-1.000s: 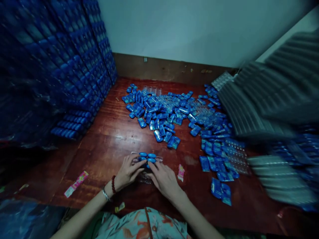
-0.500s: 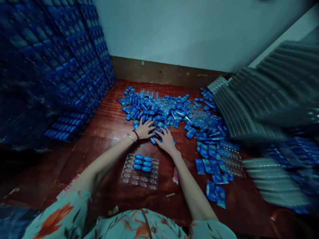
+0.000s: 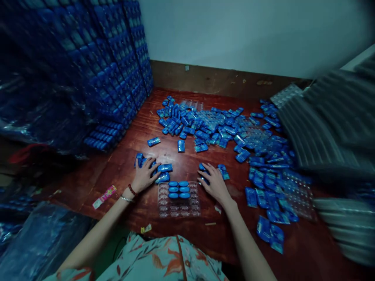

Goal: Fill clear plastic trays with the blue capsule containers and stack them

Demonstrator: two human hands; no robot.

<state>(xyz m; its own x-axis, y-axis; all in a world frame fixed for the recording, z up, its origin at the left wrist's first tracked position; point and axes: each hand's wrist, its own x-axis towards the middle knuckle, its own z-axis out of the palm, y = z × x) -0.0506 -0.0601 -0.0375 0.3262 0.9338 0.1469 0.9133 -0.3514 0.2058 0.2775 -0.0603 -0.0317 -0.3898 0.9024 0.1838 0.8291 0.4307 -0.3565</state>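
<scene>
My left hand [image 3: 145,173] rests with spread fingers on several small blue packets [image 3: 165,168] at the left of a clear plastic tray. To the right of that tray, my right hand [image 3: 215,182] lies with fingers apart over a blue packet [image 3: 202,168], partly hidden under it. Another blue packet [image 3: 223,171] is just beyond its fingers. Between the hands, the clear tray [image 3: 179,208] with moulded hollows lies flat on the table. Several shiny blue oval pieces [image 3: 179,189] sit in its upper middle.
A loose heap of blue packets [image 3: 205,125] spreads across the wooden table [image 3: 129,156]. Wrapped blue stacks [image 3: 117,70] rise at the left. Piled clear trays [image 3: 331,113] stand at the right. A pink wrapper [image 3: 104,197] lies at the left.
Both hands have come back from the heap's edge and moved apart, one to each side of the tray. Several packets have come with them. The camera view has shifted left.
</scene>
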